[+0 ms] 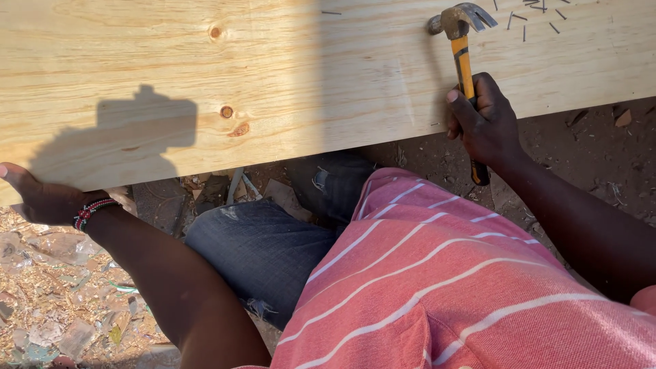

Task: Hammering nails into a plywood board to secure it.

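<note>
A wide pale wooden board [287,75] with knots spans the top of the head view. My right hand [484,123] grips the yellow handle of a claw hammer [462,41], whose steel head rests over the board near its top right. My left hand [37,198], with a beaded bracelet at the wrist, holds the board's near edge at the far left, fingers under the edge. My red striped shirt and jeans fill the lower middle.
Several loose nails [533,15] lie on the board beside the hammer head. Below the board, bare dirt [588,157] shows at the right. Wood shavings and scraps [55,301] cover the ground at the left.
</note>
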